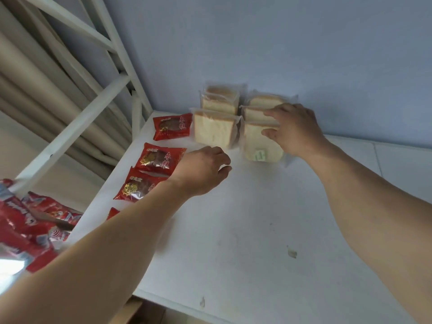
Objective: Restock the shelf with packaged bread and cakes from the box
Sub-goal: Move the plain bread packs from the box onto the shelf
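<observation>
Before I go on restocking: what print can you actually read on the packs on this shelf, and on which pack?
"枣糕": red cake pack at the back.
"枣糕": second red cake pack.
Gold logo on those packs: too blurred.
Third red cake pack: print partly hidden, unreadable.
Green label on the front bread pack: too small.
Red bags lower left: blurred.

Shelf stock count
Bread packs [214, 130]: six, in two rows at 12 o'clock. Red cake packs [172, 126]: four, at 9 o'clock.
</observation>
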